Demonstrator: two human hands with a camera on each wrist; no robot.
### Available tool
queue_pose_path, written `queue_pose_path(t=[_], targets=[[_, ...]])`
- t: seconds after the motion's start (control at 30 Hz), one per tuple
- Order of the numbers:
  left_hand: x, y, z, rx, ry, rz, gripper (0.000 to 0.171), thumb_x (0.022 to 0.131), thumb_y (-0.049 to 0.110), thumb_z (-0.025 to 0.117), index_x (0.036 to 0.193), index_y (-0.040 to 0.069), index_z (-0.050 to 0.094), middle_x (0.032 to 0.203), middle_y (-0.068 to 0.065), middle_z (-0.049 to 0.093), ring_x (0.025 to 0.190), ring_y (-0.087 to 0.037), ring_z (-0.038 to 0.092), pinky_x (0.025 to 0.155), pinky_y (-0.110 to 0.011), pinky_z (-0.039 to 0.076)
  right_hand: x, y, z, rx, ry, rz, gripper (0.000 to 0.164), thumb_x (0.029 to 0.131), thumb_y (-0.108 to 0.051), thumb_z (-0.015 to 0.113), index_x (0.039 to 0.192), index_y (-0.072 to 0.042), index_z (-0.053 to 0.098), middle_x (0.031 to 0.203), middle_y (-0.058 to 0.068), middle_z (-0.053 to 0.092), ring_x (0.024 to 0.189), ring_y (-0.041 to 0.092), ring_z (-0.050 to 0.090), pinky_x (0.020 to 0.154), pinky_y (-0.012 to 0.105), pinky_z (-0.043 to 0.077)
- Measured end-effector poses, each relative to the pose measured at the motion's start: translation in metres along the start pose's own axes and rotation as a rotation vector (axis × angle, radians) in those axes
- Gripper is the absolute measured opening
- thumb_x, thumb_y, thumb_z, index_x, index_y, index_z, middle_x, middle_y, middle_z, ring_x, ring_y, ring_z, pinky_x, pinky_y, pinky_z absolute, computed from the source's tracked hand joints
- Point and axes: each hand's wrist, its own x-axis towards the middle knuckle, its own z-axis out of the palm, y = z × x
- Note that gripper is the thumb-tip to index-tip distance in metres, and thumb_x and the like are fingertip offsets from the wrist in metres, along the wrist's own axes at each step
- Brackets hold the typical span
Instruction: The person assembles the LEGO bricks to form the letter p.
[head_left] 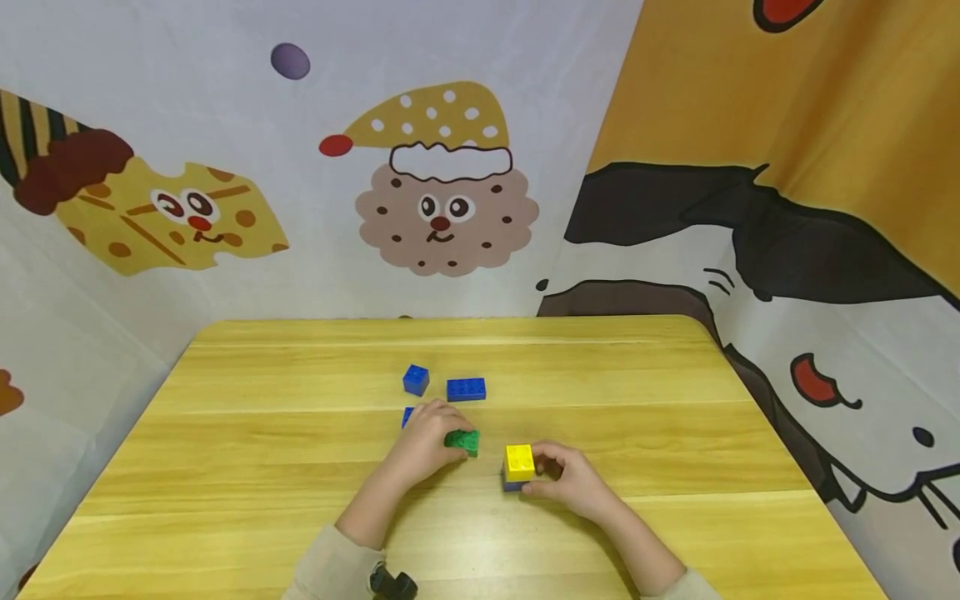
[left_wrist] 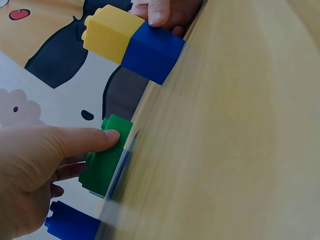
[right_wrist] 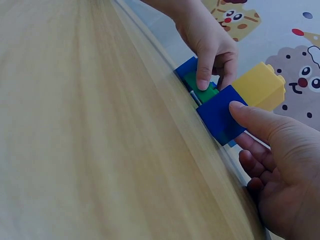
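My left hand [head_left: 430,442] pinches a green toy brick [head_left: 463,442] between thumb and fingers; in the left wrist view the green brick [left_wrist: 106,156] sits close to the tabletop. To its right, my right hand [head_left: 573,479] grips a two-brick stack by its side. A yellow brick [head_left: 519,462] with studs on top forms the upper part, and a blue brick [head_left: 514,486] the lower. The right wrist view has my right thumb on the lower blue brick [right_wrist: 222,115], the yellow brick [right_wrist: 260,87] above it.
Behind the left hand lie a small blue brick [head_left: 416,380] and a longer blue brick [head_left: 467,389]. Another blue brick [head_left: 408,416] is partly hidden by the left hand. The wooden table [head_left: 225,500] meets a cartoon-printed curtain [head_left: 450,292] at its far edge.
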Motion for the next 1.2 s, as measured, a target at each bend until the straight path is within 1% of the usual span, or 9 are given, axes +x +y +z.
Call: queue_pose_path(t=[0.23,0.43,0.57,0.7,0.83,0.93,1.0,1.1,1.2], targets=[[0.0,0.004,-0.003,-0.018,-0.004,-0.007,0.034,0.072,0.019,0.085,0.104,0.014,0.074,0.107,0.002,0.067,0.102,-0.016,0.054,0.09,-0.038,0.039,0.0,0.0,0.0,0.015,-0.002,-0.001,0.038,0.076,-0.004,0.079,0.112,-0.002,0.065,0.098,0.005,0.06,0.088,0.031,0.051,0.072,0.024,0.045],[0.0,0.01,-0.008,-0.045,0.01,-0.003,0.035,0.075,0.02,0.083,0.107,0.014,0.073,0.107,0.002,0.066,0.102,-0.017,0.055,0.092,-0.04,0.039,0.0,0.003,-0.001,0.018,-0.002,-0.001,0.039,0.077,-0.007,0.079,0.112,-0.003,0.064,0.097,0.005,0.06,0.089,0.031,0.051,0.072,0.024,0.045],[0.0,0.014,-0.013,-0.064,0.014,-0.001,0.034,0.077,0.021,0.081,0.109,0.012,0.072,0.107,0.003,0.065,0.102,-0.018,0.056,0.095,-0.043,0.039,0.002,0.015,-0.001,0.03,0.001,-0.008,0.04,0.077,-0.008,0.08,0.114,-0.004,0.064,0.096,0.006,0.059,0.088,0.031,0.051,0.071,0.025,0.045],[-0.001,0.016,-0.016,-0.078,0.024,0.01,0.035,0.078,0.023,0.081,0.11,0.011,0.071,0.109,0.001,0.064,0.102,-0.019,0.056,0.092,-0.042,0.043,0.004,0.03,0.0,0.032,0.016,-0.026,0.042,0.076,-0.012,0.081,0.115,-0.006,0.064,0.096,0.005,0.06,0.088,0.027,0.052,0.071,0.025,0.045],[-0.001,0.019,-0.02,-0.08,0.048,0.027,0.036,0.078,0.024,0.081,0.111,0.011,0.071,0.109,0.0,0.064,0.099,-0.019,0.057,0.084,-0.038,0.047,0.003,0.035,0.0,0.062,0.038,-0.08,0.045,0.076,-0.014,0.081,0.117,-0.006,0.064,0.1,0.007,0.062,0.089,0.029,0.053,0.074,0.026,0.047],[-0.002,0.022,-0.023,-0.083,0.056,0.029,0.036,0.078,0.024,0.081,0.111,0.012,0.071,0.109,0.001,0.064,0.096,-0.017,0.057,0.081,-0.034,0.049,0.002,0.036,0.0,0.089,0.062,-0.132,0.046,0.076,-0.008,0.08,0.118,-0.003,0.062,0.102,0.009,0.063,0.089,0.032,0.055,0.074,0.027,0.048],[-0.002,0.024,-0.025,-0.094,0.054,0.029,0.036,0.079,0.025,0.08,0.111,0.013,0.071,0.11,0.002,0.064,0.096,-0.015,0.057,0.079,-0.031,0.05,0.001,0.035,0.0,0.095,0.081,-0.171,0.045,0.076,-0.003,0.078,0.118,-0.001,0.062,0.099,0.011,0.062,0.086,0.034,0.054,0.073,0.027,0.048],[-0.002,0.026,-0.028,-0.119,0.051,0.036,0.035,0.08,0.026,0.079,0.112,0.013,0.071,0.11,0.003,0.063,0.096,-0.014,0.056,0.078,-0.028,0.051,0.0,0.028,0.001,0.096,0.109,-0.214,0.044,0.076,0.004,0.076,0.117,0.003,0.061,0.093,0.017,0.06,0.08,0.036,0.052,0.067,0.025,0.046],[-0.002,0.029,-0.03,-0.153,0.048,0.042,0.035,0.082,0.026,0.078,0.114,0.012,0.07,0.112,0.003,0.062,0.097,-0.013,0.056,0.079,-0.027,0.051,-0.002,0.017,0.001,0.103,0.125,-0.254,0.042,0.076,0.007,0.075,0.115,0.007,0.06,0.091,0.023,0.058,0.076,0.036,0.05,0.065,0.024,0.045]])
